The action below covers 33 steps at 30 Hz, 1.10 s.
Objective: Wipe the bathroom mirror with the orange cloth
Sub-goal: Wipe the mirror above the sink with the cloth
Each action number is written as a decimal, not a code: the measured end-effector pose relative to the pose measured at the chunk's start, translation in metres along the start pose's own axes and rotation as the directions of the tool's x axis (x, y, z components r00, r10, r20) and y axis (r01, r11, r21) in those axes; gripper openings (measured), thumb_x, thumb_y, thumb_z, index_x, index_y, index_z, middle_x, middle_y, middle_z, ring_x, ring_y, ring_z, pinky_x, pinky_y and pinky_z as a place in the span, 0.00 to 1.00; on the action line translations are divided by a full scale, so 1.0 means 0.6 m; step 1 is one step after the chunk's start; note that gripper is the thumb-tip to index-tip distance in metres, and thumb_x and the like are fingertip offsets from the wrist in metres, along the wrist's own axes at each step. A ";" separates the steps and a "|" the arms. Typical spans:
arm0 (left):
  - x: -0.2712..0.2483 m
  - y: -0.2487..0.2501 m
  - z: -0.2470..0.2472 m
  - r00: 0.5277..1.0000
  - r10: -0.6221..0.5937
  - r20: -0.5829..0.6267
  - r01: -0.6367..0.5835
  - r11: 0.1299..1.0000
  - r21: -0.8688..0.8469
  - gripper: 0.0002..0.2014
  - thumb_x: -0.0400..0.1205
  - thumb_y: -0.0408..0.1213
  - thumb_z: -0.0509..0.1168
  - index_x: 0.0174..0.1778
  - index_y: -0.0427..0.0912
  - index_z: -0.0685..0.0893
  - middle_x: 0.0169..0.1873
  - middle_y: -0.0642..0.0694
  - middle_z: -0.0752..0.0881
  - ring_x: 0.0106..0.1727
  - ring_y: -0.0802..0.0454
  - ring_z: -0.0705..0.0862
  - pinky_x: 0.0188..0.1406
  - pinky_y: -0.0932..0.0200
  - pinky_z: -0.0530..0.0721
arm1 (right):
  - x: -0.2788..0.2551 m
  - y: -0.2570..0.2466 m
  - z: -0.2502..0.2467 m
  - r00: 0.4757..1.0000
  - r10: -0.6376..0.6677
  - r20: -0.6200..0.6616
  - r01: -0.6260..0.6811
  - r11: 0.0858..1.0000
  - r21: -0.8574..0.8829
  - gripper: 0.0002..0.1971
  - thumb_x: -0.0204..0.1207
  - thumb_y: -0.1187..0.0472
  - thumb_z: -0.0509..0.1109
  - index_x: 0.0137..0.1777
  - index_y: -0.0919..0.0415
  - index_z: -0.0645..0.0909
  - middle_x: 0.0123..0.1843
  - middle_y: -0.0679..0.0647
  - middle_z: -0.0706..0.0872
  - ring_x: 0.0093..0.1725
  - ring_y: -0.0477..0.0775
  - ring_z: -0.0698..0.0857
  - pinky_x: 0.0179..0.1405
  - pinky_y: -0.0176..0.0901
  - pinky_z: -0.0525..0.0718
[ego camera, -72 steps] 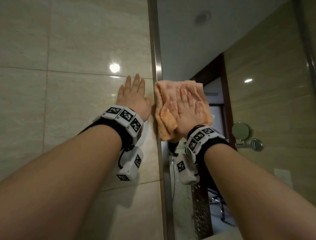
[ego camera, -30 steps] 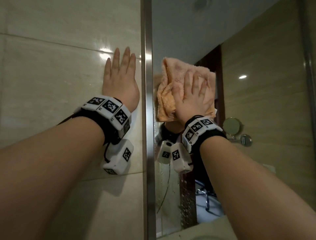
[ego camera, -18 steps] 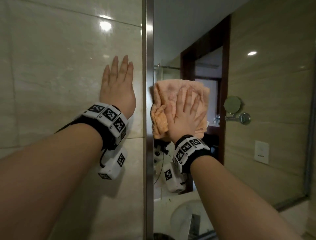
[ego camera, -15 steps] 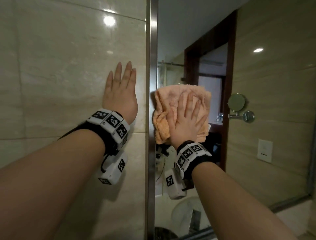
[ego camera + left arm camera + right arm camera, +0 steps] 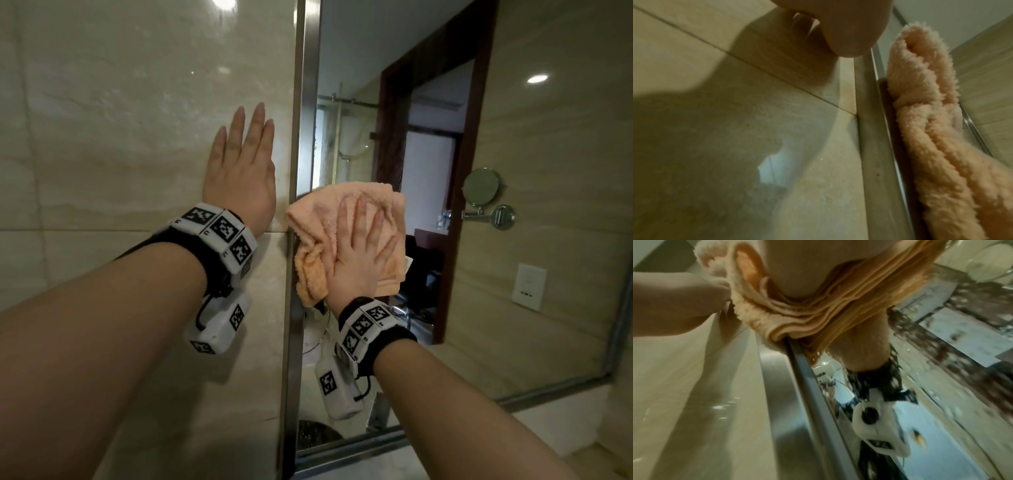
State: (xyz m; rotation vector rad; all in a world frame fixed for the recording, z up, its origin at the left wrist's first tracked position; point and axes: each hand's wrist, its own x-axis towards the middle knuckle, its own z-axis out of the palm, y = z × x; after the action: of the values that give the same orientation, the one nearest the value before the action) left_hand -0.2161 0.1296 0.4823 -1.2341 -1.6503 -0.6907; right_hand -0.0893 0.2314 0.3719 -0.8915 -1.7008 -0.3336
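Peach-orange cloth (image 5: 318, 219), beige marbled wall tiles (image 5: 137, 120), silver mirror frame (image 5: 308, 102), black-and-white checkered wrist bands (image 5: 222, 233)

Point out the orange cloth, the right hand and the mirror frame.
orange cloth (image 5: 318, 219): head view, upper left fold.
right hand (image 5: 359, 263): head view, back of hand.
mirror frame (image 5: 308, 102): head view, left metal strip.

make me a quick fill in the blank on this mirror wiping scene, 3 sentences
1. The right hand presses the orange cloth flat against the ____.
2. The left hand lies flat on the tiled ____.
3. The cloth's left edge touches the mirror's metal ____.

Missing words: mirror; wall; frame
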 end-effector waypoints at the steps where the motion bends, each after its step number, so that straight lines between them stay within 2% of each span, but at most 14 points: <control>1: 0.005 0.000 -0.001 1.000 0.010 -0.001 -0.010 1.000 0.010 0.28 0.88 0.38 0.45 0.84 0.40 0.45 0.84 0.45 0.41 0.85 0.45 0.41 0.84 0.48 0.41 | 0.009 0.001 -0.002 1.000 -0.023 0.008 0.023 1.000 -0.006 0.32 0.80 0.43 0.44 0.78 0.43 0.32 0.82 0.49 0.41 0.83 0.64 0.46 0.77 0.67 0.33; 4: 0.028 0.000 -0.009 1.000 0.022 -0.009 -0.022 1.000 0.021 0.28 0.88 0.40 0.44 0.84 0.41 0.44 0.84 0.45 0.41 0.85 0.45 0.40 0.83 0.48 0.40 | 0.046 0.005 -0.014 0.994 -0.102 0.044 0.104 0.994 -0.039 0.30 0.81 0.42 0.42 0.78 0.44 0.32 0.81 0.48 0.36 0.83 0.63 0.42 0.78 0.71 0.36; 7: 0.048 -0.001 -0.012 1.000 0.025 -0.020 -0.024 0.999 0.030 0.28 0.88 0.41 0.43 0.84 0.41 0.44 0.84 0.45 0.41 0.85 0.45 0.40 0.83 0.48 0.40 | 0.090 -0.006 -0.035 0.989 -0.135 0.061 0.139 0.988 -0.069 0.31 0.82 0.43 0.43 0.79 0.45 0.31 0.84 0.48 0.37 0.83 0.62 0.39 0.78 0.72 0.37; 12: 0.071 -0.004 -0.014 0.998 0.064 -0.027 -0.062 0.997 0.053 0.28 0.89 0.43 0.40 0.84 0.42 0.43 0.84 0.45 0.39 0.85 0.45 0.38 0.83 0.49 0.38 | 0.185 -0.037 -0.075 0.992 -0.103 0.069 0.104 0.994 -0.012 0.33 0.85 0.42 0.48 0.81 0.45 0.33 0.85 0.51 0.36 0.83 0.61 0.35 0.78 0.70 0.35; 16: 0.085 0.000 -0.020 0.994 0.097 -0.049 -0.095 0.995 0.036 0.28 0.88 0.42 0.42 0.84 0.43 0.42 0.84 0.46 0.41 0.85 0.46 0.39 0.83 0.49 0.38 | 0.291 -0.075 -0.113 0.998 -0.034 0.049 0.029 0.995 0.095 0.32 0.85 0.42 0.48 0.83 0.44 0.35 0.85 0.50 0.35 0.83 0.60 0.33 0.77 0.67 0.29; 19: 0.092 -0.002 -0.021 0.993 0.099 -0.061 -0.096 0.994 0.053 0.28 0.88 0.41 0.42 0.84 0.43 0.44 0.85 0.47 0.41 0.85 0.46 0.39 0.83 0.49 0.38 | 0.334 -0.096 -0.127 1.000 0.013 0.019 -0.015 0.994 0.104 0.30 0.86 0.44 0.46 0.83 0.44 0.36 0.85 0.48 0.35 0.83 0.59 0.32 0.75 0.68 0.28; 26: 0.079 0.000 -0.013 0.995 0.070 -0.067 -0.068 0.997 0.028 0.27 0.88 0.42 0.42 0.84 0.42 0.44 0.85 0.46 0.42 0.85 0.47 0.39 0.83 0.50 0.37 | 0.313 -0.100 -0.117 0.999 0.044 -0.026 -0.039 0.987 0.153 0.30 0.86 0.45 0.48 0.83 0.44 0.37 0.85 0.48 0.36 0.83 0.59 0.33 0.75 0.70 0.28; 33: 0.026 0.006 0.003 0.995 0.081 -0.064 -0.081 0.997 0.005 0.28 0.88 0.40 0.43 0.84 0.42 0.45 0.85 0.46 0.43 0.85 0.47 0.40 0.81 0.51 0.36 | 0.230 -0.084 -0.076 0.998 0.043 -0.053 -0.039 0.996 0.078 0.33 0.86 0.48 0.53 0.83 0.45 0.37 0.85 0.49 0.36 0.83 0.60 0.35 0.76 0.69 0.31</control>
State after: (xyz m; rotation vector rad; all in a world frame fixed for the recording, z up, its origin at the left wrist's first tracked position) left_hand -0.2144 0.1389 0.4952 -1.2570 -1.5399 -0.6714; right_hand -0.1045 0.2222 0.5248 -0.8528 -1.6321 -0.2609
